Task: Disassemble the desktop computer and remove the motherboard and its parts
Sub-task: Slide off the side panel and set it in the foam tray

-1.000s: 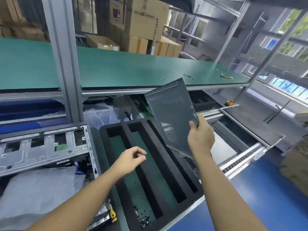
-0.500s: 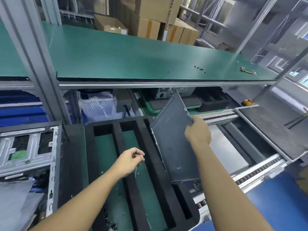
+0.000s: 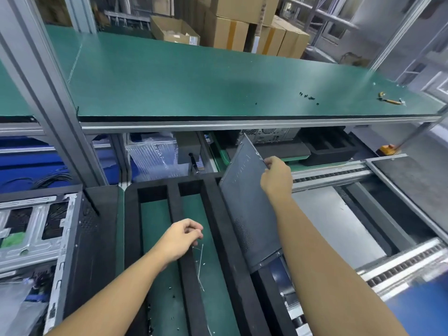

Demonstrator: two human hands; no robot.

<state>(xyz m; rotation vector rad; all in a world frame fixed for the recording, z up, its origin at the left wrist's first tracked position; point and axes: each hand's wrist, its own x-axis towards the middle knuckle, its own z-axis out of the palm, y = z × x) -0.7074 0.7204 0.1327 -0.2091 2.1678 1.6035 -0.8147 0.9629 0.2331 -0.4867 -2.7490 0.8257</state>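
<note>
My right hand (image 3: 276, 175) grips the top edge of a grey perforated side panel (image 3: 247, 214). The panel stands steeply on edge, its lower end down at the right side of the black foam tray (image 3: 215, 214). My left hand (image 3: 180, 238) hovers over the tray's middle with fingers curled and thumb against the fingertips; nothing shows in it. The opened desktop case (image 3: 36, 229) lies at the far left, its silver inner frame exposed. No motherboard is visible.
Thin white cable ties (image 3: 200, 267) and small screws (image 3: 173, 296) lie in the tray's green slots. More screws (image 3: 308, 96) and a yellow-handled tool (image 3: 390, 100) sit on the green shelf above. Another computer (image 3: 266, 135) stands under that shelf. A roller conveyor (image 3: 327, 175) runs on the right.
My right hand has lowered the panel from mid-air and turned it steeper, down to the tray's right side. My left hand stays over the tray.
</note>
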